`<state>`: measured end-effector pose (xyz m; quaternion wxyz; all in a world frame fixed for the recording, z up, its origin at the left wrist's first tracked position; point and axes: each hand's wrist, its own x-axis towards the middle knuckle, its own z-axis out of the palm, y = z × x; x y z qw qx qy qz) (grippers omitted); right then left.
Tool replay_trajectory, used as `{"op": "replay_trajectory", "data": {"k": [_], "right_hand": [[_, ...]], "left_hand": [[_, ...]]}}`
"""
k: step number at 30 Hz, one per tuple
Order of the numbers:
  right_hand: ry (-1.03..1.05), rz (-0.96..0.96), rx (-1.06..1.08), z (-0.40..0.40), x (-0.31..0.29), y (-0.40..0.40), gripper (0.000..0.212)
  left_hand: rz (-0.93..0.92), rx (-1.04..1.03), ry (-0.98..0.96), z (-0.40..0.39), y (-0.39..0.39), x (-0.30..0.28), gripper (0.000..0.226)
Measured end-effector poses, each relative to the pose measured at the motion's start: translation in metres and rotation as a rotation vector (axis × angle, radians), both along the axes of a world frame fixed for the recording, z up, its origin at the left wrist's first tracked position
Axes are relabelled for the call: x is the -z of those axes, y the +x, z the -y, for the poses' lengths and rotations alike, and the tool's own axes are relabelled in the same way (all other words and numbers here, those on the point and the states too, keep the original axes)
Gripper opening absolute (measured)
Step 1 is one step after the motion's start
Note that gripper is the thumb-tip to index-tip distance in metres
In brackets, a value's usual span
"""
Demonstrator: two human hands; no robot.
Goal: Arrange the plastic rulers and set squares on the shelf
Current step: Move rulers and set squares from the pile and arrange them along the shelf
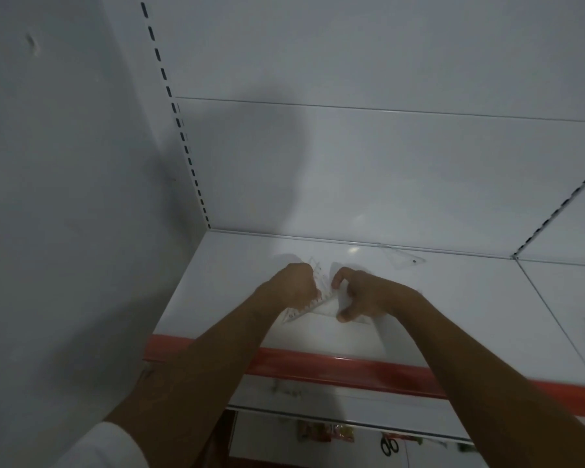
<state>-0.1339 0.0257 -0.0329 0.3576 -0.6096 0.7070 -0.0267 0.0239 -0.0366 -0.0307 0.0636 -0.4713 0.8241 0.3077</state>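
Observation:
Both my hands work over a white shelf [237,265] with a red front strip. My left hand [293,282] grips the upper part of a clear plastic set square [313,304] that lies tilted on the shelf, its printed scale showing along one edge. My right hand [358,293] pinches the right side of the same clear plastic with curled fingers and thumb. How many clear pieces lie between my hands is hard to tell. Another clear set square [402,260] lies flat near the back of the shelf, to the right.
A white back panel [385,180] and a slotted upright [190,163] close the shelf behind and at the left. A second shelf section [571,292] joins at the right. Below, a lower shelf holds black scissors [389,445] and colourful packets [328,432].

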Motion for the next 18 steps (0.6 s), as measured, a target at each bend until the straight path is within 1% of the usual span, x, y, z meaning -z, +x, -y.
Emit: {"op": "replay_trajectory", "data": {"k": [1, 3, 5, 7, 9, 11, 15, 18], "right_hand": [[-0.023, 0.009, 0.003, -0.002, 0.001, -0.001, 0.059], [-0.060, 0.022, 0.004, -0.006, 0.002, -0.002, 0.056], [-0.076, 0.028, 0.012, -0.008, 0.002, -0.001, 0.055], [-0.084, 0.038, 0.028, -0.010, 0.003, -0.002, 0.054], [-0.089, 0.038, 0.035, -0.011, 0.002, -0.002, 0.054], [-0.090, 0.026, 0.029, -0.012, 0.001, -0.001, 0.055], [-0.098, -0.008, 0.026, -0.014, 0.000, 0.002, 0.055], [-0.123, -0.003, 0.042, -0.018, 0.001, 0.002, 0.052]], "left_hand": [[0.026, 0.030, 0.045, -0.003, -0.003, -0.002, 0.025], [0.053, 0.056, 0.071, -0.009, -0.008, -0.005, 0.020], [0.059, 0.043, 0.031, -0.012, -0.009, -0.006, 0.017], [0.072, 0.011, -0.030, -0.013, -0.005, -0.007, 0.019], [0.040, -0.048, -0.106, -0.014, -0.003, -0.006, 0.020], [0.000, -0.079, -0.122, -0.020, -0.004, -0.007, 0.020], [-0.020, -0.147, -0.126, -0.025, -0.016, -0.012, 0.023], [-0.016, -0.211, -0.156, -0.024, -0.015, -0.018, 0.024]]}}
